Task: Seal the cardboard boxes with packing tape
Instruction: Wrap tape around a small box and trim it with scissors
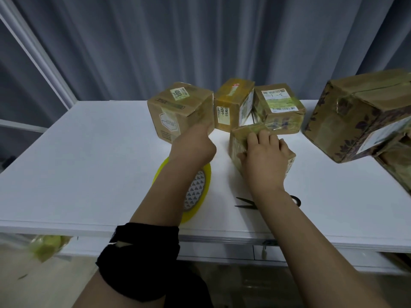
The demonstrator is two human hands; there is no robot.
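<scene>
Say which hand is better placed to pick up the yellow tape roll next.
Left. The tape roll lies right under the left forearm, and the left hand only touches the back-left box. The right hand is pressing on the small box, farther from the roll.

Left hand (pixel 195 144) touches a labelled box (pixel 178 112); right hand (pixel 265 153) presses on a smaller box (pixel 238 138); yellow tape roll (pixel 201 192) lies nearby.

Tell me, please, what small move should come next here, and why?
Probably draw the left hand back to the tape roll: it lies unheld under that forearm, while the right hand rests on the small box, seemingly steadying it for taping.
</scene>
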